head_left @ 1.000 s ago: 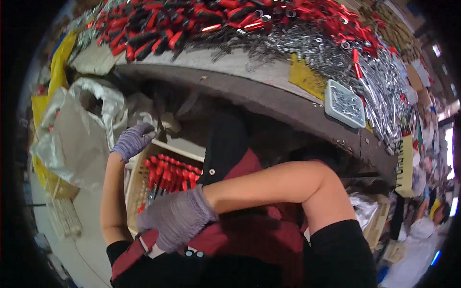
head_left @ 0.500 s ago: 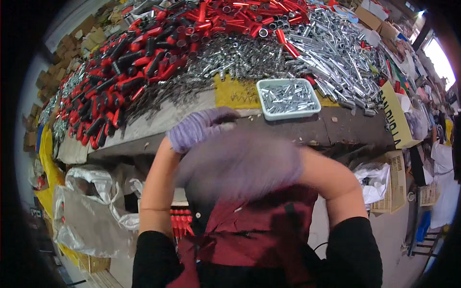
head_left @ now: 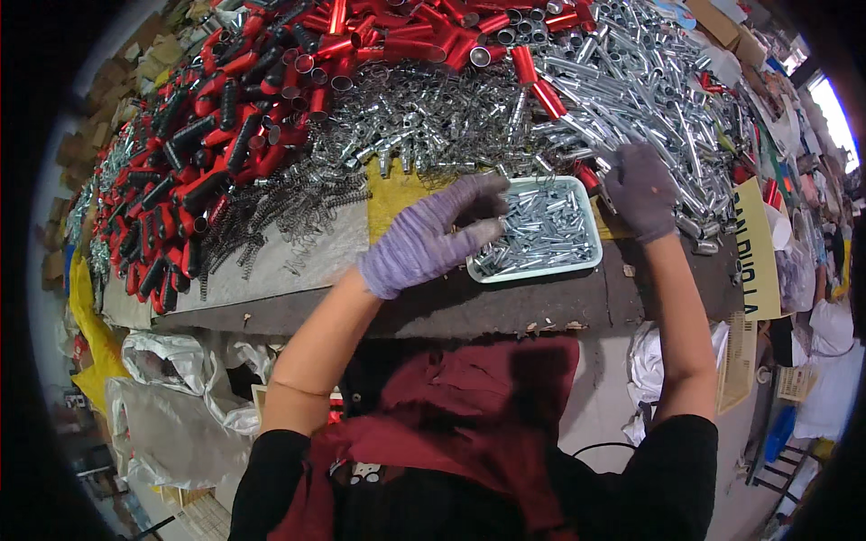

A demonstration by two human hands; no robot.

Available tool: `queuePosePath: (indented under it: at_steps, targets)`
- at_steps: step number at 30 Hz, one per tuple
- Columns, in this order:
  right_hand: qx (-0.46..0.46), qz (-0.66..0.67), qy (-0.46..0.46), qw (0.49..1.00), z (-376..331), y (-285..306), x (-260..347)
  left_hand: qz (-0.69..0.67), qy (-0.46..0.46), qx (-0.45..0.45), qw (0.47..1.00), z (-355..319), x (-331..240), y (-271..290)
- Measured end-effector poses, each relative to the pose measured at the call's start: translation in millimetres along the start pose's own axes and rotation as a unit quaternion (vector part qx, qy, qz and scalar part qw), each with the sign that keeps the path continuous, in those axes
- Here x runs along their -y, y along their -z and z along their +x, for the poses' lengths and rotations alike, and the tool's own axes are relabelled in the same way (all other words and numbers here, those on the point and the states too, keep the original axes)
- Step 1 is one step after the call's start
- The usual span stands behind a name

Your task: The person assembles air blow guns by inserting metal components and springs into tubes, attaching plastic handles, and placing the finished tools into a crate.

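My left hand [head_left: 437, 233], in a purple knitted glove, reaches over the left rim of a pale green tray [head_left: 534, 272]. Its thumb and fingers are spread, and nothing shows between them. Small silver metal pins [head_left: 546, 225] fill the tray. To the right of it, my gloved right hand [head_left: 640, 191] is at the near edge of a heap of silver metal tubes [head_left: 672, 108]. Its fingertips point down among the tubes and are partly hidden and blurred, so any grip there is unclear. A red tube [head_left: 588, 178] lies between the right hand and the tray.
Red-and-black handles [head_left: 189, 180] are heaped at the left, with loose dark springs [head_left: 298, 216] beside them. Red tubes [head_left: 424, 41] pile up at the back. A yellow printed board [head_left: 756, 252] stands at the right edge. White sacks [head_left: 180, 406] hang below the table's left front.
Both hands were together near my body, the right one smeared by motion. They have since parted: the left moved forward to the tray, the right out to the silver tubes.
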State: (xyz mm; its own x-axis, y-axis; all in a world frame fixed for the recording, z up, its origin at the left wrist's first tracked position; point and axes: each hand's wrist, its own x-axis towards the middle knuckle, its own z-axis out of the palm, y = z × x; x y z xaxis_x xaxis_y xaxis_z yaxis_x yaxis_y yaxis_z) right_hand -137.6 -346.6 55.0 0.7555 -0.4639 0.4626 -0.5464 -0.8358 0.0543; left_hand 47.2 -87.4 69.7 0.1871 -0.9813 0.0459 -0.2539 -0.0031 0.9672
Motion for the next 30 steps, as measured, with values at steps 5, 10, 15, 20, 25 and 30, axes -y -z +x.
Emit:
queuePosePath:
  at_steps: [5, 10, 15, 20, 25, 30]
  targets:
    - [0.129, 0.327, -0.15, 0.924, -45, 82, 92, 0.072, -0.129, -0.128, 0.981, -7, -2, -42]
    - [0.146, 0.658, -0.12, 0.729, -100, 72, 129, 0.02, -0.16, -0.097, 0.982, -29, 7, -63]
    - [0.29, 0.737, -0.23, 0.565, -111, 84, 131, 0.017, -0.307, -0.075, 0.949, -36, 19, -70]
    - [0.219, 0.726, -0.136, 0.638, -108, 96, 148, 0.029, -0.361, -0.038, 0.931, -37, 10, -65]
    - [0.187, 0.541, 0.1, 0.814, -118, 64, 136, 0.098, -0.336, -0.04, 0.936, -43, -1, -57]
    - [0.185, 0.506, -0.117, 0.834, -104, 84, 131, 0.11, -0.283, -0.102, 0.947, -64, 18, -55]
